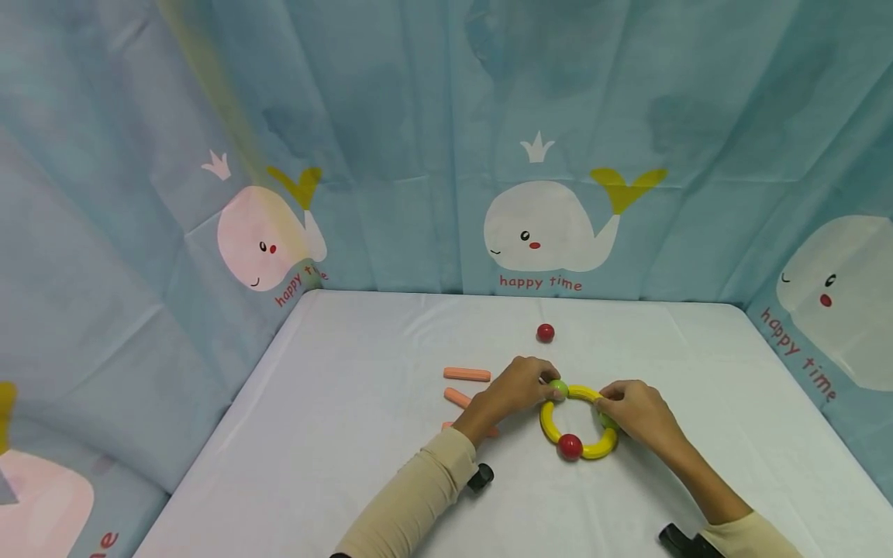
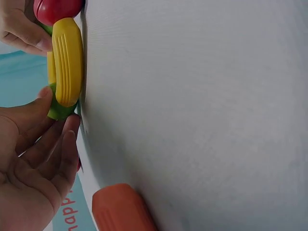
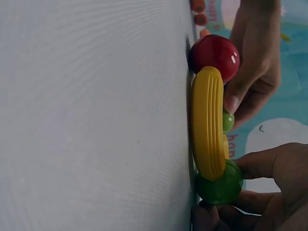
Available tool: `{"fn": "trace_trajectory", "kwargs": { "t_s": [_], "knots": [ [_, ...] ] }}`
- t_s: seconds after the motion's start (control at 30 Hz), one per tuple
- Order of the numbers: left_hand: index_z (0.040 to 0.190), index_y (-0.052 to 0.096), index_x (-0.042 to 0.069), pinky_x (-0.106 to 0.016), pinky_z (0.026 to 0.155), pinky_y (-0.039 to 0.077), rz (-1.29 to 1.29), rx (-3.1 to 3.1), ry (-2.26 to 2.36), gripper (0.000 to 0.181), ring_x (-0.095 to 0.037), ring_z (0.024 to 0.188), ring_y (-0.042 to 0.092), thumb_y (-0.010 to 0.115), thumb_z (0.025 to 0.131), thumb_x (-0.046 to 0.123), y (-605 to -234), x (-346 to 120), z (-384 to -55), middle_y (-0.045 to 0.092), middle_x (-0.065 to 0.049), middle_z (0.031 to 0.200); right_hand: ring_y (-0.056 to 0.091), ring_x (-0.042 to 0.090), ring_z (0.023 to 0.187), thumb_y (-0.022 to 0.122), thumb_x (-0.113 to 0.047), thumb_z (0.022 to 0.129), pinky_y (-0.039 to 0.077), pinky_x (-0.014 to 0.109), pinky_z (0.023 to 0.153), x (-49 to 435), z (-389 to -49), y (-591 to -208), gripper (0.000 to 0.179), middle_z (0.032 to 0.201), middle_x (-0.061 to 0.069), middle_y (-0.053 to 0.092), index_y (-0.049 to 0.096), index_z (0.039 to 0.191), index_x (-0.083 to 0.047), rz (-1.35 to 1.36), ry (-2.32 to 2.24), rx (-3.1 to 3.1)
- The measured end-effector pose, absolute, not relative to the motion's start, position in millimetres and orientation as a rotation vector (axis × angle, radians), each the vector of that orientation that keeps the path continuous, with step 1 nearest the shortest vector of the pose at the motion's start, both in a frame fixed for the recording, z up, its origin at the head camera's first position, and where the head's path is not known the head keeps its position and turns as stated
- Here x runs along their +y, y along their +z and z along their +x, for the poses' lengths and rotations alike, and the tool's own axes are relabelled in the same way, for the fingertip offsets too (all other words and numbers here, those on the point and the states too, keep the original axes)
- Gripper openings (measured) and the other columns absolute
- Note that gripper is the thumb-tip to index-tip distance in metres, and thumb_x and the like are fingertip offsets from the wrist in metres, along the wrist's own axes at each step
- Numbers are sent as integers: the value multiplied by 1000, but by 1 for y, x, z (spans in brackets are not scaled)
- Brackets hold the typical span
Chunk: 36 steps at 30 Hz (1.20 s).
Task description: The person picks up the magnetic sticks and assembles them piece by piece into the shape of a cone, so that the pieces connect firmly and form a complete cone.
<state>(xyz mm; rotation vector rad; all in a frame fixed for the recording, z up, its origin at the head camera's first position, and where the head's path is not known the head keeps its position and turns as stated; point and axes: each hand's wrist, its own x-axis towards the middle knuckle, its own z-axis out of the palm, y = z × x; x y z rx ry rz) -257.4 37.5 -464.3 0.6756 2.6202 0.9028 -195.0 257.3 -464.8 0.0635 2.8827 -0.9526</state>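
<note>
Curved yellow pieces (image 1: 549, 423) and balls form a ring lying on the white table. My left hand (image 1: 519, 385) pinches the light green ball (image 1: 560, 386) at the ring's far left between thumb and fingers. On the ring's right side, my right hand (image 1: 642, 412) grips a darker green ball (image 3: 220, 186), partly covered by the fingers in the head view. A red ball (image 1: 570, 446) sits at the near side, joined to yellow pieces on both sides. In the left wrist view, the left thumb and fingers hold the green ball (image 2: 59, 111) at the end of a yellow piece.
Another red ball (image 1: 546, 333) lies loose beyond the ring. Several orange ridged sticks (image 1: 467, 374) lie to the left, some partly behind the left forearm. Blue curtains (image 1: 418, 155) with whale prints stand along the back and sides of the white table (image 1: 335, 403).
</note>
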Motion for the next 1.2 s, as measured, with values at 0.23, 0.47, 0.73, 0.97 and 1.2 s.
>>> {"fn": "trace_trajectory", "kwargs": {
  "t_s": [0.23, 0.47, 0.73, 0.97, 1.2],
  "knots": [
    [130, 75, 16, -23, 102, 53, 641, 2609, 926, 33, -4, 101, 63, 77, 99, 29, -465, 39, -254, 75, 6, 117, 63, 22, 84, 71, -21, 97, 53, 32, 68, 258, -194, -466, 31, 103, 15, 76, 76, 113, 6, 58, -963, 2890],
    [135, 72, 16, -23, 95, 55, 631, 2622, 857, 43, -7, 102, 63, 80, 97, 33, -468, 37, -255, 73, 3, 119, 62, 22, 84, 70, -20, 97, 53, 32, 67, 257, -194, -466, 32, 105, 16, 76, 76, 115, 6, 71, -966, 2887],
    [136, 71, 14, -27, 88, 55, 552, 2653, 683, 55, -10, 99, 58, 87, 89, 40, -465, 36, -246, 72, 3, 122, 63, 23, 84, 70, -19, 98, 53, 32, 67, 258, -192, -466, 31, 104, 17, 76, 75, 115, 7, 57, -975, 2890],
    [135, 69, 7, -22, 70, 51, 509, 2635, 766, 49, -11, 84, 59, 82, 92, 26, -464, 38, -241, 73, 0, 112, 63, 23, 85, 70, -18, 98, 53, 32, 68, 258, -192, -467, 31, 104, 17, 75, 75, 115, 7, 45, -987, 2884],
    [135, 70, 8, -19, 66, 51, 444, 2652, 822, 45, -9, 82, 59, 80, 94, 25, -465, 40, -240, 73, -1, 118, 62, 23, 85, 70, -19, 98, 53, 33, 68, 259, -192, -468, 30, 103, 15, 75, 75, 114, 6, 21, -991, 2898]
  ]
}}
